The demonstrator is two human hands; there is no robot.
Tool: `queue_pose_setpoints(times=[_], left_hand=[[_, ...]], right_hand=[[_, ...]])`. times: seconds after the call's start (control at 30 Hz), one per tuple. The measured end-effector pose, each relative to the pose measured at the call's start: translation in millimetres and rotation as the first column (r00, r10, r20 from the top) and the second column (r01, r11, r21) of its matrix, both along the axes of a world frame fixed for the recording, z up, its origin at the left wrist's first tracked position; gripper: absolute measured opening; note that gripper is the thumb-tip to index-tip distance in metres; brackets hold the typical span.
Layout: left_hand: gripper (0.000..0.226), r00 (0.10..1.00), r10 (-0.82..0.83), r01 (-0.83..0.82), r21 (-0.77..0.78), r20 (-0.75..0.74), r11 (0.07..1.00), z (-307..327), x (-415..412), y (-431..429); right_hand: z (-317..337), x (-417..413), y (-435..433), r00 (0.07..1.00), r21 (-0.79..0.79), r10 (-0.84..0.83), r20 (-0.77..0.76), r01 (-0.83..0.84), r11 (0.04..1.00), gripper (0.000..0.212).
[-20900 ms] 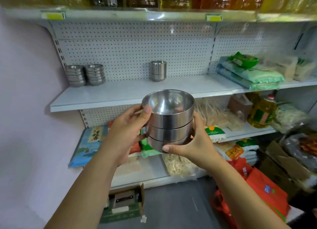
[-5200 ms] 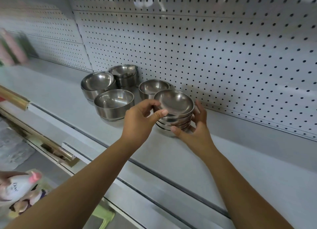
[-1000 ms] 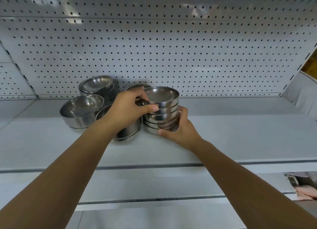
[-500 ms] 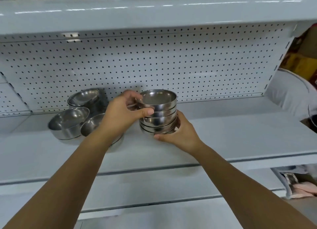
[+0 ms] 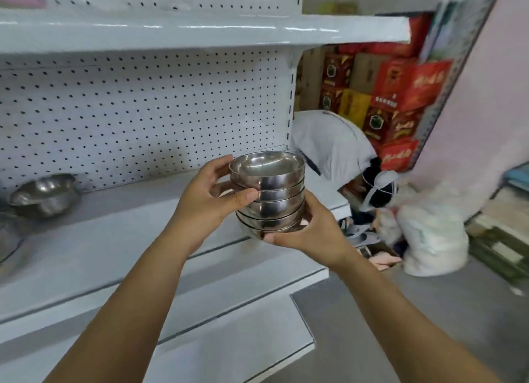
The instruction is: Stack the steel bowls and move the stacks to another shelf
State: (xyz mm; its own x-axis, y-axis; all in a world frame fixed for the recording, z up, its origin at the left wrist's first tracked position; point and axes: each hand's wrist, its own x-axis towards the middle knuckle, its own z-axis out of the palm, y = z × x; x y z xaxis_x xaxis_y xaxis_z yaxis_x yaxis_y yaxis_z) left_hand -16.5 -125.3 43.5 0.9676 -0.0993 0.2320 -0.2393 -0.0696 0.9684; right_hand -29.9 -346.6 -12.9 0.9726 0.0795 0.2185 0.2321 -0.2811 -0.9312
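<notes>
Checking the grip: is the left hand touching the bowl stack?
Touching. The head view shows the left hand with its thumb pressed against the side of the bowl stack.

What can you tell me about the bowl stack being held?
The stack of steel bowls is several shiny, round bowls nested mouth-up, roughly upright, top one empty. It is held clear of the shelf: the left hand grips its upper side, thumb across the front, and the right hand cups the bottom.
</notes>
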Motion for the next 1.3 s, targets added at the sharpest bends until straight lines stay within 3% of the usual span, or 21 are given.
queue_pose_setpoints(times=[0.3, 0.47, 0.57, 0.8, 1.3], left_hand=[[0.079, 0.957, -0.291, 0.291, -0.042, -0.001, 0.956, -0.1, -6.1, -226.1], [0.09, 0.883, -0.468, 0.468, -0.013, -0.032, 0.884, -1.0, 4.5, -336.0], [0.089, 0.835, -0.549, 0.549, -0.004, -0.024, 0.836, 0.7, 12.1, -398.8], [0.068, 0.683, -0.729, 0.73, -0.036, 0.044, 0.682, 9.8, 47.6, -542.6], [0.101, 0.318, -0.946, 0.947, 0.027, 0.064, 0.32, 42.8, 130.5, -854.9]], right_hand=[[8.6, -70.9, -210.3, 0.955, -0.047, -0.296, 0.03, 0.297, 0.954, 0.085], [7.5, -101.9, -304.0, 0.88, -0.035, -0.474, 0.02, 0.474, 0.88, 0.1], [6.7, -111.5, -353.1, 0.823, -0.022, -0.568, 0.022, 0.569, 0.822, 0.097], [6.0, -104.0, -460.6, 0.671, 0.0, -0.74, 0.05, 0.741, 0.672, 0.09], [32.7, -68.5, -688.4, 0.306, 0.049, -0.943, 0.128, 0.948, 0.314, 0.081]])
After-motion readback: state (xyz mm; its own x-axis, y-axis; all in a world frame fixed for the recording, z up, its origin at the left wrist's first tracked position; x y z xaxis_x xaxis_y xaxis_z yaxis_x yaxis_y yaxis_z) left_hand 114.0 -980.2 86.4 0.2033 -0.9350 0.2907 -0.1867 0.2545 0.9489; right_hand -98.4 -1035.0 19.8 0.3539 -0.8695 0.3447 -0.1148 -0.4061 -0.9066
